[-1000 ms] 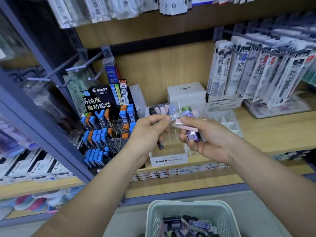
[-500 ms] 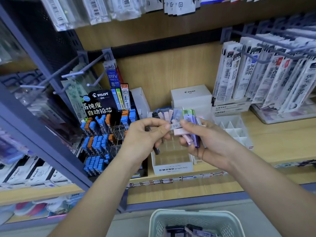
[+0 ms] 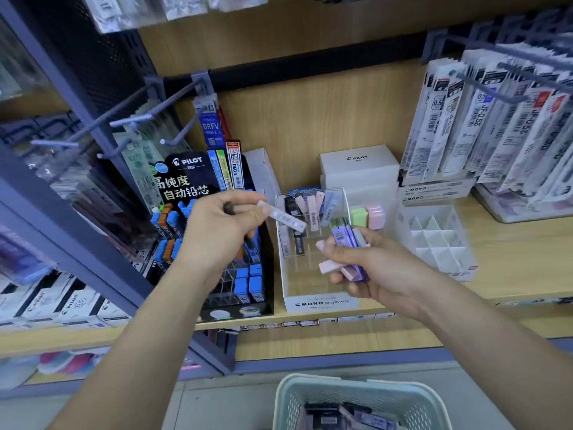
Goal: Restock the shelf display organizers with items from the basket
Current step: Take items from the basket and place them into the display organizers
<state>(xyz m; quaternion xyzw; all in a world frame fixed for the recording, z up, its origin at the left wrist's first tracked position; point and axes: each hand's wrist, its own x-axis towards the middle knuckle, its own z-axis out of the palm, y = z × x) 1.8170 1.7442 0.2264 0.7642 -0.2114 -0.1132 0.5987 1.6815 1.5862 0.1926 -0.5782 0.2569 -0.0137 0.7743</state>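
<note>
Left hand [image 3: 223, 234] pinched 1 white lead case [image 3: 282, 217] over MONO organizer [image 3: 319, 302]. Right hand [image 3: 381, 271] gripped bundle of purple and pink cases [image 3: 344, 240] at organizer's right edge. Organizer held upright cases in rear slots. Basket [image 3: 290, 405], below organizer, held more cases.

a pale wooden shelf [image 3: 511, 259] ran beneath a matching wood back panel [image 3: 310, 119]. a grey-blue metal upright [image 3: 77, 243] slanted at the left, beside a dark perforated panel [image 3: 102, 57] with metal hooks [image 3: 130, 121]. below lay grey floor [image 3: 217, 405].
</note>
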